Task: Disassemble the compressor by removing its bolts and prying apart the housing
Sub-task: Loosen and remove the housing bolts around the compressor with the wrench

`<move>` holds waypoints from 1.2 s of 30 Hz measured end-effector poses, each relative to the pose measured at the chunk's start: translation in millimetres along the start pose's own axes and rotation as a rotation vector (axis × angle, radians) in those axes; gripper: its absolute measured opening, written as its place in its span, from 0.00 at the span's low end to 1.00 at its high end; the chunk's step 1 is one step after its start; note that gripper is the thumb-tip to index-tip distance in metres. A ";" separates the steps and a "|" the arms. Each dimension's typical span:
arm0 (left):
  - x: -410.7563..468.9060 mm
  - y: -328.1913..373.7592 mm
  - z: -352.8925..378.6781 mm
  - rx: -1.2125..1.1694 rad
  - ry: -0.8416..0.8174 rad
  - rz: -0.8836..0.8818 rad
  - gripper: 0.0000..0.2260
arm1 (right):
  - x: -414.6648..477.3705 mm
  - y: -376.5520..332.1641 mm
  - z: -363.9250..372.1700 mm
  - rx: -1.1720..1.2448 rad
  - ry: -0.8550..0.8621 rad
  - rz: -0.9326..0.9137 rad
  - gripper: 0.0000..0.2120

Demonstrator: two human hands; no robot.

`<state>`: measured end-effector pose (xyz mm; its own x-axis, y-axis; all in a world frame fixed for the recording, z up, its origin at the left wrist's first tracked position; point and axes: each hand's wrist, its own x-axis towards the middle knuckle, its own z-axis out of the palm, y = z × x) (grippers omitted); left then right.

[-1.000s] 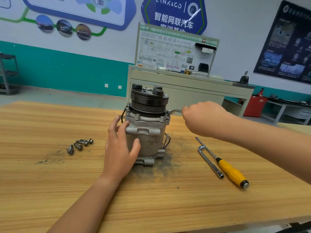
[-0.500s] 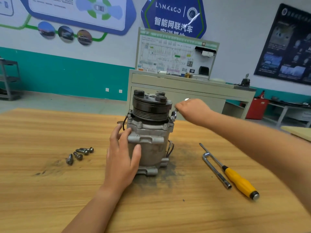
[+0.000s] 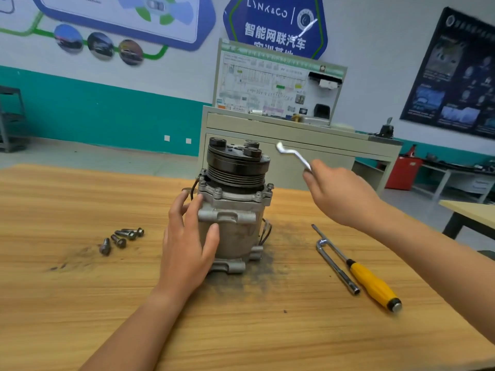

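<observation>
A grey metal compressor [image 3: 235, 210] stands upright on the wooden table [image 3: 80, 303], its black pulley [image 3: 237, 164] on top. Bolt heads show around its upper flange. My left hand [image 3: 187, 245] is pressed flat against the housing's left front side, fingers spread. My right hand [image 3: 334, 191] is raised to the right of the pulley, apart from the compressor, and grips a silver offset wrench [image 3: 293, 155] whose head points up and left in the air.
Several loose bolts [image 3: 122, 238] lie to the left of the compressor. An L-shaped socket wrench [image 3: 337, 269] and a yellow-handled screwdriver [image 3: 372, 283] lie to the right. Dark grime surrounds the compressor base. A cabinet [image 3: 294, 145] stands behind the table.
My right hand has lifted the wrench away from the bolt on the compressor's right flange, up and to the right. My left hand stays on the housing.
</observation>
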<state>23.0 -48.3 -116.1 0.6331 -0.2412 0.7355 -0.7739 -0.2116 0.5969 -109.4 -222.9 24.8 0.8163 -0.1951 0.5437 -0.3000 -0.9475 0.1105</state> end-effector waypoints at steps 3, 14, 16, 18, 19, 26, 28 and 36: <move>-0.7 -0.6 0.3 0.043 0.006 -0.005 0.25 | -8.7 -2.0 -7.5 -0.281 -0.167 0.019 0.07; -2.1 0.4 -0.1 0.064 -0.003 -0.003 0.26 | 1.6 -34.5 -18.2 -0.614 -0.409 -0.056 0.07; -2.0 1.0 -0.3 0.064 -0.003 0.000 0.26 | -0.3 -44.0 -20.3 -0.682 -0.450 -0.058 0.06; -2.5 1.4 -0.7 0.060 0.000 0.006 0.26 | -1.5 -53.0 -21.9 -0.747 -0.484 -0.066 0.05; -2.5 1.8 -0.8 0.059 0.000 0.006 0.25 | -1.5 -56.7 -22.7 -0.778 -0.493 -0.075 0.09; -3.8 1.8 -1.7 0.052 -0.004 -0.002 0.25 | 6.8 -57.9 -24.7 -0.890 -0.518 -0.145 0.06; -3.7 2.2 -1.7 0.053 -0.007 -0.002 0.25 | 9.6 -53.6 -24.6 -0.899 -0.500 -0.161 0.07; -2.5 0.5 -1.6 0.046 -0.008 -0.010 0.25 | 21.1 -5.9 -11.3 -0.816 -0.395 -0.270 0.06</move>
<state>21.0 -46.4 -117.1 0.6414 -0.2460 0.7267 -0.7660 -0.2573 0.5891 -96.0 -218.5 45.0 0.9719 -0.2083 0.1097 -0.2067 -0.5324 0.8209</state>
